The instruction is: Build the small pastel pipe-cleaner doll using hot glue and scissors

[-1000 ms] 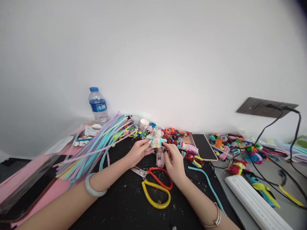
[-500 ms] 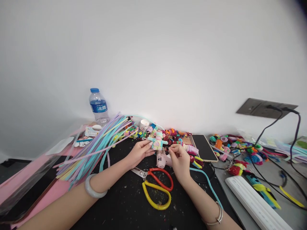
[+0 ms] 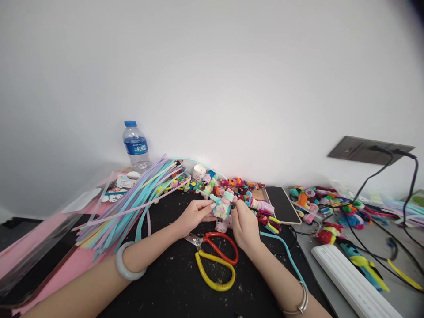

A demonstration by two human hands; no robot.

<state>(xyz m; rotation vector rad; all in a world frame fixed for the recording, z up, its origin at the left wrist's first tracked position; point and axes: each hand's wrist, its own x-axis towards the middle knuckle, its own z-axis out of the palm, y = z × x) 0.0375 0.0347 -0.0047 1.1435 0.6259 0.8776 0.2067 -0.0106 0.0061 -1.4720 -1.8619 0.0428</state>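
A small pastel doll of fuzzy pipe cleaners (image 3: pixel 222 207), in blue, pink and yellow, is held up between my two hands. My left hand (image 3: pixel 195 216) pinches its left side between thumb and fingers. On the doll's right side, my right hand (image 3: pixel 244 223) grips it with closed fingers. Just below and behind the doll is a pale pink glue gun (image 3: pixel 222 226), partly hidden by the doll and my right hand. Scissors with one red and one yellow handle (image 3: pixel 217 270) lie on the black mat (image 3: pixel 165 274) nearer to me.
Pastel pipe cleaners (image 3: pixel 132 207) lie in a bundle at left, before a water bottle (image 3: pixel 135 148). Finished pipe-cleaner figures (image 3: pixel 308 203), a paper cup (image 3: pixel 199 171) and a phone (image 3: pixel 282 205) line the back. A white power strip (image 3: pixel 351 278) and black cables (image 3: pixel 366 176) are at right.
My right hand has moved in to the doll and now grips its right side. The doll has tilted and shifted slightly right and down.
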